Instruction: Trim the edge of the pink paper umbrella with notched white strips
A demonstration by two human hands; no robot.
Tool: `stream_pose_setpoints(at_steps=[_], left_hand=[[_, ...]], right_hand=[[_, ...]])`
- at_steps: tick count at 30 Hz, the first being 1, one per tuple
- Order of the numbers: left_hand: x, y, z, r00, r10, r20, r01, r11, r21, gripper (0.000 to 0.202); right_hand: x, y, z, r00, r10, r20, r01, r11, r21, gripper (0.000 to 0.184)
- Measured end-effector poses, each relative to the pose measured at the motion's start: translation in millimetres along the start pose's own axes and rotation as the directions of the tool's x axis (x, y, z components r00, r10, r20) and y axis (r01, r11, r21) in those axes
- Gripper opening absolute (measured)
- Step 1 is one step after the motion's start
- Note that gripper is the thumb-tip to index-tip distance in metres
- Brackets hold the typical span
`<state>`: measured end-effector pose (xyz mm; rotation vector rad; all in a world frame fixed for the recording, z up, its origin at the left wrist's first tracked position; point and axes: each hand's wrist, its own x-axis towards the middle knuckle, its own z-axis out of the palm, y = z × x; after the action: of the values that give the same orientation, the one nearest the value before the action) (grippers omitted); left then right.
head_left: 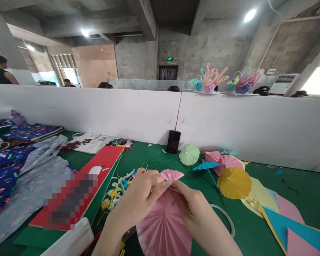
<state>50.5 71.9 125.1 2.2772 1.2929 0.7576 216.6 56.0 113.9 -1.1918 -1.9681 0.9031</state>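
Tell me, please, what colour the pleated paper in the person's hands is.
The pleated paper is pink, showing best in the head view.

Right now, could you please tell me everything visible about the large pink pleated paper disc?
The large pink disc looks thin and matte, with creases fanning out from its centre. Paler patches line its left rim, and its near edge runs out of the picture. It is spread open over the green tabletop. The left hand and right hand meet at its far edge, partly hiding it; their grip, and whether the small pink pleated fan beyond belongs to it, cannot be told.
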Motion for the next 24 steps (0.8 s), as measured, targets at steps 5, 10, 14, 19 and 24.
stream_pose_setpoints(at_steps=[5, 10, 14, 19, 24], left_hand=[[-0.9, -0.6, 0.5, 1.0, 0.02, -0.001, -0.02, 1.0, 0.01, 0.04], [0.5, -1.3, 2.9, 1.0, 0.011, -0.012, -0.01, 0.998, 0.064, 0.04], [1.8, -0.1, 4.3, 1.0, -0.002, -0.006, 0.003, 0.996, 0.085, 0.039], [3.5, 2.3, 5.8, 1.0, -0.028, -0.01, 0.029, 0.99, 0.137, 0.04], [5.3, 6.1, 11.5, 0.998, -0.052, -0.022, 0.056, 0.975, 0.215, 0.039]], right_hand=[[-0.6, 0.8, 2.3, 1.0, 0.01, 0.009, -0.01, 1.0, -0.013, 0.043], [-1.0, -0.7, 2.9, 1.0, 0.005, 0.012, -0.005, 0.999, -0.038, 0.039], [0.6, -2.9, 5.0, 1.0, -0.001, -0.015, 0.0, 0.994, -0.109, 0.028], [3.5, -0.8, 11.2, 0.995, -0.012, -0.102, -0.014, 0.968, -0.249, 0.024], [6.0, 4.4, 14.7, 0.984, -0.053, -0.169, -0.004, 0.947, -0.321, 0.026]])
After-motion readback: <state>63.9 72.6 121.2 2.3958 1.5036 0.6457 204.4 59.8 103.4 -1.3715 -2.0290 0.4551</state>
